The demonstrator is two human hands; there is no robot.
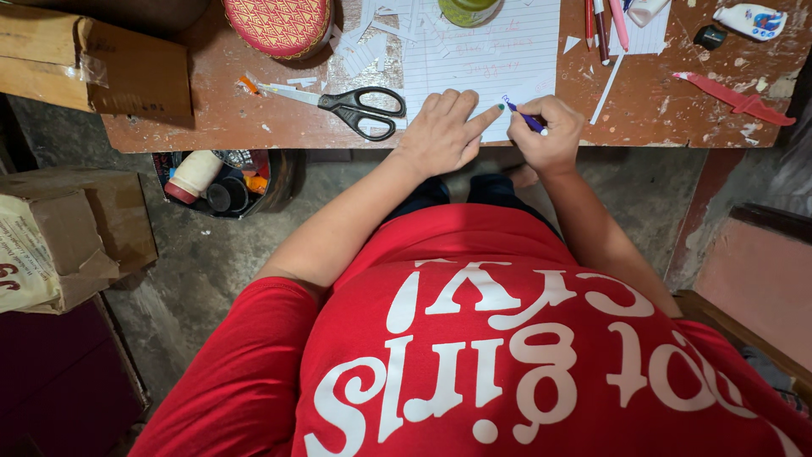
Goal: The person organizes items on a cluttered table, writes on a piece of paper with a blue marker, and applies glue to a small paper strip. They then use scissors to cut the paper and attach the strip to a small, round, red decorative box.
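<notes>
Centrally, near the top of the frame, both hands met on a sheet of lined paper (482, 55) at the near edge of the worktop (220, 93). The left hand (441, 134) lay palm down, its fingers (482, 121) slightly spread, the forefinger stretched toward the right and pressing on a small slip of white paper (511, 100). The right hand (551, 131) was curled, its fingers clamped on a purple pen (524, 118).

The pen ran slantwise, its tip pointing up and left onto the slip and its back end down and right, over the knuckles. The slip sat just between the left forefinger's tip and the pen's tip.

Black-handled scissors (351, 106) lay closed just left of the left hand, blades pointing left. The worktop was brown wood, flecked with paint and strewn with paper scraps. Below it showed a rough grey concrete floor (211, 262), a tub of bottles (224, 182) at left, and a cardboard box (59, 237) at far left.
</notes>
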